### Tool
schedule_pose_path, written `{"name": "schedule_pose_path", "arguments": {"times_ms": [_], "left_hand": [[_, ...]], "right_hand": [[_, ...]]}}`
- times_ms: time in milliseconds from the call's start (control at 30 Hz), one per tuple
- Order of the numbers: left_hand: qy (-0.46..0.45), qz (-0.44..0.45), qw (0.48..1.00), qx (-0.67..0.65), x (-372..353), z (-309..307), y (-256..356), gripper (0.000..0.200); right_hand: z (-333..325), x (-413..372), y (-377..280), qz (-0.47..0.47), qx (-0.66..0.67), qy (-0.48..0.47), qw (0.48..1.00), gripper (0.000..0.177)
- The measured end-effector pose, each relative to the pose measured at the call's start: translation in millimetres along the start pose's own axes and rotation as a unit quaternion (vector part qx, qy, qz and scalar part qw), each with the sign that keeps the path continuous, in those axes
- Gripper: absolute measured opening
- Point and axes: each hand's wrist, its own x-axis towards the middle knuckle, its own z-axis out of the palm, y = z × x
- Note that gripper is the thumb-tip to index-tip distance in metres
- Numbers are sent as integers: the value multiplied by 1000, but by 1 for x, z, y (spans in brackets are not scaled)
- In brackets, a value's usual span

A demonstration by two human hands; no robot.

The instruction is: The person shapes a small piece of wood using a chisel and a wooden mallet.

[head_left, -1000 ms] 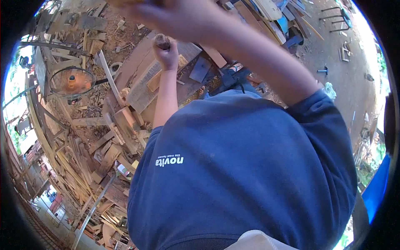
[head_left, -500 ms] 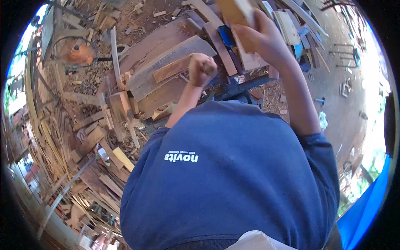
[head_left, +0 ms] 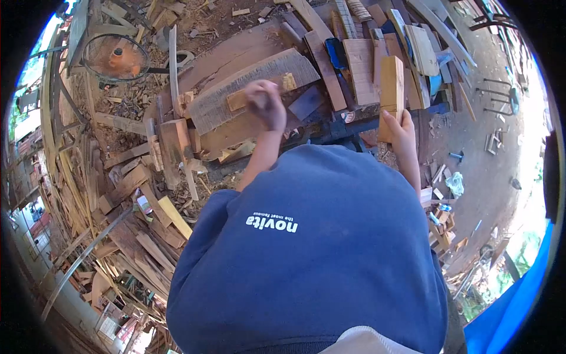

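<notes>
Head view: one pale wooden block (head_left: 391,82), at the person's right, long axis pointing away from the body. Right hand (head_left: 401,131): fingers closed on the block's near end. Left hand (head_left: 266,107): curled, blurred, over a short plank (head_left: 236,101) on a grey board (head_left: 207,113); cannot tell whether it holds anything. Step in hand, by judgement: handling the block. Next move calls for: steady grip, clearance from nearby boards (head_left: 360,66).

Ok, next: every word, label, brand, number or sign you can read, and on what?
"novita", upside down, on the navy blue fabric shirt.
"the most famous", smaller lettering, same shirt.
Small whitish packet-like item at left: any print is too small to read.
</notes>
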Motion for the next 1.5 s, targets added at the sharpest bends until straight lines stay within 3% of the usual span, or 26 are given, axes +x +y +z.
{"name": "schedule_pose_path", "arguments": {"times_ms": [33, 67, 133, 167, 367, 433, 467, 533, 567, 633, 733, 967, 1033, 1133, 1500], "left_hand": [[64, -69, 995, -32, 13, -6, -2, 29], [62, -70, 995, -32, 27, -12, -5, 29], [186, -125, 966, -125, 53, -23, -9, 28], [183, -124, 967, -125, 60, -26, -3, 28], [73, -72, 989, -104, 92, -18, 28, 23], [-22, -208, 974, 88, 104, -4, 43, 24], [-21, -207, 974, 88, 107, -1, 38, 24], [-197, -110, 913, 339, 115, 7, 13, 54], [-196, -109, 914, 339, 116, 10, 0, 54], [-342, -93, 803, 480, 110, 11, -28, 74], [-394, -104, 757, 511, 91, 3, -65, 76], [-450, -221, 683, 531, 92, 6, -92, 84], [-476, -229, 671, 521, 98, 5, -110, 83], [-504, -233, 659, 508, 101, 6, -113, 81], [-473, -210, 670, 532, 89, 12, -88, 71]], "right_hand": [[2, -2, 3, 5, 8, -2, 1000, 31], [5, -5, 5, 11, 16, -4, 1000, 31], [14, -8, 7, 6, 34, -1, 999, 33], [16, -10, 5, 27, -11, -16, 999, 35], [30, -23, -13, 92, -205, -106, 969, 43], [35, -25, -10, 70, -267, -115, 954, 45], [37, -26, -10, 48, -328, -124, 935, 46], [39, -25, -12, 76, -352, -151, 921, 48], [41, -27, -11, 73, -364, -164, 914, 49], [43, -25, -4, 70, -385, -193, 900, 50], [54, -23, 0, 79, -414, -201, 884, 51], [93, -16, -3, -46, -463, -219, 858, 40], [103, -11, -1, -107, -485, -211, 842, 36], [118, -3, 2, -126, -494, -190, 839, 35], [134, -1, -22, -16, -522, -252, 815, 36]]}}
